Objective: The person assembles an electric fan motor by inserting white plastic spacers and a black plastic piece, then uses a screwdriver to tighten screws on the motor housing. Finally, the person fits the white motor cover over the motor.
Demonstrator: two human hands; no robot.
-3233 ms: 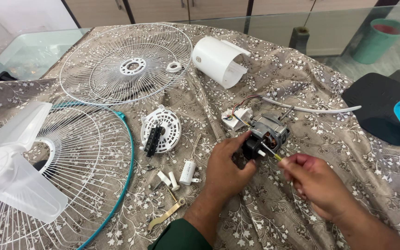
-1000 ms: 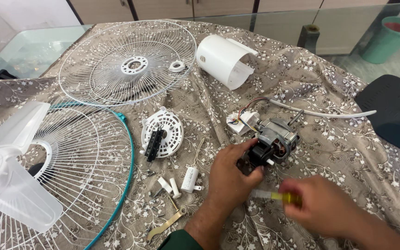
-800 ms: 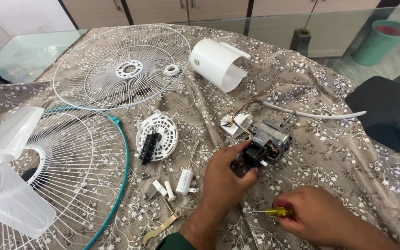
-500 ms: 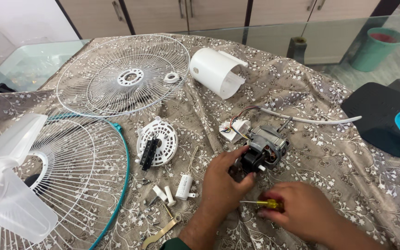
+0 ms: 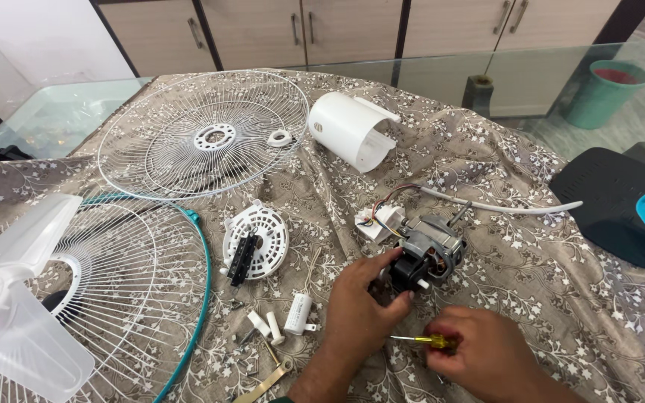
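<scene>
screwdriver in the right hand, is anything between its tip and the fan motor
Nothing visible. The screwdriver in the right hand has bare cloth between its tip and the fan motor, which the left hand grips from the near-left side.

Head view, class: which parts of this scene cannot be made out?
- Fan motor: near side hidden by the left hand.
- Screwdriver: handle mostly wrapped by the right hand.
- Fan blade: cut off by the left edge.
- Small screws: too small to count.

I'm looking at a home: glass counter under a floral cloth, wooden cabinets behind.
</scene>
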